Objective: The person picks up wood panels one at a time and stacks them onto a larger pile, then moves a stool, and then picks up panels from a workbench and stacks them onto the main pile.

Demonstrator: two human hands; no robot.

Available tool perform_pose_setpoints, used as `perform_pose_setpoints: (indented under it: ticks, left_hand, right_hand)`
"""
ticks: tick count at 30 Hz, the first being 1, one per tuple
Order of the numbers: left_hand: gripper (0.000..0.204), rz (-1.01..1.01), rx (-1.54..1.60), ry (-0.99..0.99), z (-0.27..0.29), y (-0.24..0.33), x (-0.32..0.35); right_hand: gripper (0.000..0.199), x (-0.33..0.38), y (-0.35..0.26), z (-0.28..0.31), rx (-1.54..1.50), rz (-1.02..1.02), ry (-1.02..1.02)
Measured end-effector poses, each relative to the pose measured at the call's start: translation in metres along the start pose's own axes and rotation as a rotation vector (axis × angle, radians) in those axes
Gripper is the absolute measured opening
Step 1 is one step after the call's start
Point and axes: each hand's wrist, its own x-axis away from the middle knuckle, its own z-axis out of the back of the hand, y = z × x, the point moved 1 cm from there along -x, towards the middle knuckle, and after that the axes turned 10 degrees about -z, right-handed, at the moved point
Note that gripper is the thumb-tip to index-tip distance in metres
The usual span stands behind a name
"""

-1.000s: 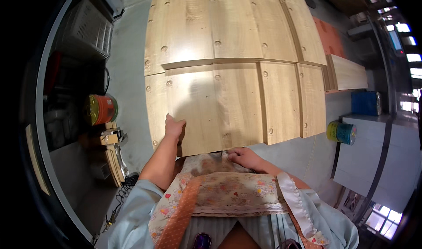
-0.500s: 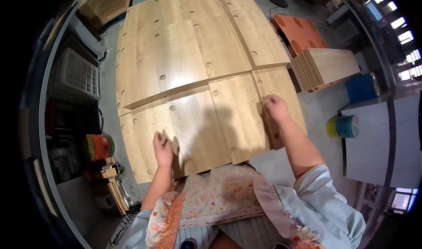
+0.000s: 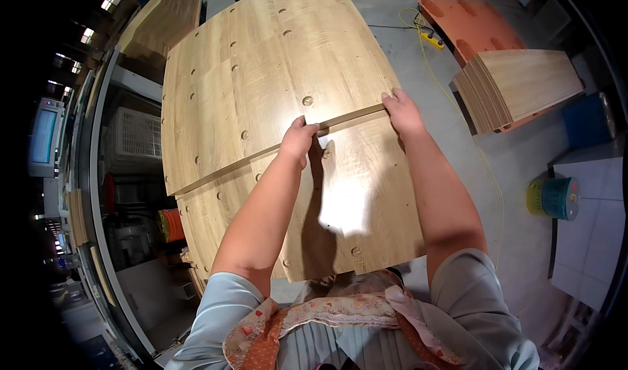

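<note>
Flat wood-grain panels with small round holes lie side by side in layers in front of me. My left hand (image 3: 299,140) is closed on the near edge of an upper wooden panel (image 3: 347,76), its thumb and fingertips at the left part of that edge. At the panel's near right corner, my right hand (image 3: 403,114) grips with fingers on top; what lies under the palm is hidden. Below this edge, a lower panel (image 3: 379,193) reaches toward my body and carries a bright glare and my arm's shadow.
Stacked boards (image 3: 513,89) stand at the right beside an orange pallet (image 3: 468,20). A yellow cable with a yellow power strip (image 3: 432,40) runs along the floor. A teal and yellow bucket (image 3: 553,197) is farther right. At left, a white plastic crate (image 3: 136,133) sits under a bench.
Both hands have moved from apart above the near panels to the upper panel's near edge, the left going right and away from me. The view has shifted too.
</note>
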Motion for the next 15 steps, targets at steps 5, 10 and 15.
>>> perform_pose_setpoints:
  ticks: [5, 10, 15]
  left_hand:
    - [0.038, 0.041, 0.060, 0.207, -0.021, 0.000, -0.004]
    - [0.014, 0.031, 0.198, 0.277, -0.035, 0.019, 0.008]
    - [0.014, 0.058, 0.237, 0.393, -0.029, 0.029, 0.023]
  right_hand:
    - [0.051, -0.026, 0.004, 0.007, 0.179, 0.038, -0.047]
    - [0.040, -0.010, -0.015, 0.007, 0.385, 0.055, 0.053]
    - [0.030, 0.009, -0.032, 0.011, 0.377, 0.020, 0.015]
